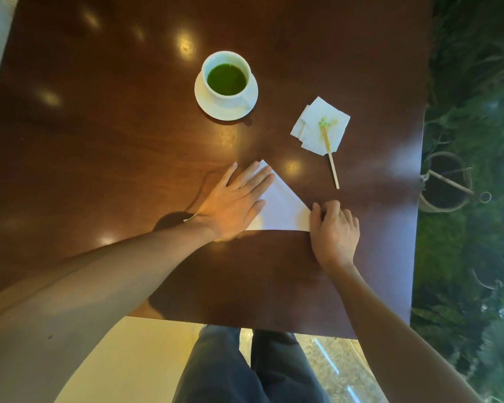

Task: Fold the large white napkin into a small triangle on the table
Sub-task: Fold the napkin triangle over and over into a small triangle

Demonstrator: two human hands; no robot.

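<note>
At the bottom edge the person's dark trousers (pixel 245 370) are cut off by the frame, and both forearms enter from the lower corners. On the dark brown glossy wooden table (pixel 99 158) lies the large white paper napkin (pixel 282 209), folded to a triangle with its long edge toward the person. Its left part is hidden under the left hand (pixel 233 202), so the left corner cannot be seen fully. The left hand lies flat on the napkin with straight fingers and presses it down; this grip is fully open. The right hand (pixel 333 231) sits at the right corner of the napkin with curled fingers; its grip seems to pinch the corner, but the fingertips hide the contact. Farther right lies a thin wooden stirring stick (pixel 331 161), its tip resting on a small stained white tissue (pixel 320 126). Farthest stands a white ceramic cup of green drink (pixel 226 78) on a white saucer (pixel 210 107).
</note>
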